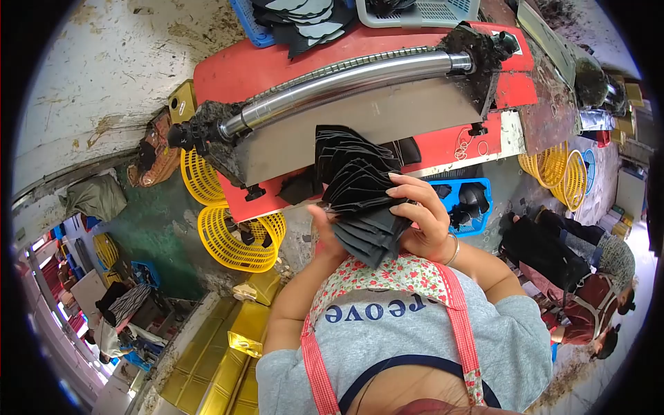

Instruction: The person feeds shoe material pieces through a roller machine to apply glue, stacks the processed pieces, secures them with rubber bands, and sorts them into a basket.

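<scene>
A fanned stack of thin black pieces [356, 173] is held between my two hands, in front of the apron and over the near edge of the machine. My left hand [328, 235] supports the stack from its left side, thumb up, its other fingers mostly hidden behind the pieces. On the right side, my right hand [423, 214] has its fingertips pressed on the pieces. Just beyond the stack lies the machine's grey metal plate [415, 104], below a shiny steel roller [353, 79]. More black pieces [301, 187] lie at the plate's near edge.
The machine has a red top [228, 69]. Yellow baskets [242, 238] stand at left, others [570, 180] at right. A blue basket [490, 200] with black pieces sits right of my hands. Gold boxes [249, 321] are at lower left. Other people [595, 297] are at far right.
</scene>
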A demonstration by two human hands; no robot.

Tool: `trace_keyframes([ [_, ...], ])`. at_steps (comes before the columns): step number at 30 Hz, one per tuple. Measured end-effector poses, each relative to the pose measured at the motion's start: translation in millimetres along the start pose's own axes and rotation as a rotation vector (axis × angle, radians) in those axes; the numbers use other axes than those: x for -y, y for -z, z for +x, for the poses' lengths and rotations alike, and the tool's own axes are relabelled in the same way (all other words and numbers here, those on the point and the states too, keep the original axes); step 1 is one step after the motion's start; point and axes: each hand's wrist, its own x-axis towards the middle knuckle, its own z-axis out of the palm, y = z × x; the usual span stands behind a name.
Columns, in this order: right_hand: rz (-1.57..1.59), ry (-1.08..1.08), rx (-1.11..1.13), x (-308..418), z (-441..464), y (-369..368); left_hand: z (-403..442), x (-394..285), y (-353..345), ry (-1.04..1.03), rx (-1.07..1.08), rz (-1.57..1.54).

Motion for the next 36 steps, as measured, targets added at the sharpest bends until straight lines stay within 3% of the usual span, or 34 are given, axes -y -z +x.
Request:
trace_keyframes([
  [4, -0.013, 0.008, 0.017, -2, 3, -1, 5, -9, -7, 0.059, -0.115, 0.018],
  [7, -0.011, 0.029, 0.027, 0, 5, -1, 5, -13, -23, 0.047, -0.195, 0.271],
  [11, -0.017, 0.054, 0.031, 4, 7, -1, 1, -18, -25, 0.086, -0.17, 0.286],
  [15, -0.065, 0.099, 0.056, 3, 8, 1, 1, -13, -15, 0.045, -0.075, 0.141],
  [18, -0.058, 0.089, 0.05, 6, 10, 0, 4, -8, -12, -0.006, 0.069, -0.169],
  [23, -0.112, 0.074, 0.076, 12, 14, -3, -5, -8, -9, -0.012, -0.198, 0.236],
  [28, -0.144, 0.093, 0.193, 13, 15, -2, -13, -6, 5, 0.09, -0.253, 0.072],
  [31, -0.085, 0.046, 0.207, 13, 14, -7, -10, -9, 0, 0.007, -0.113, -0.072],
  [36, -0.064, -0.005, 0.334, 17, 21, -12, -19, -10, 1, 0.024, -0.242, -0.068],
])
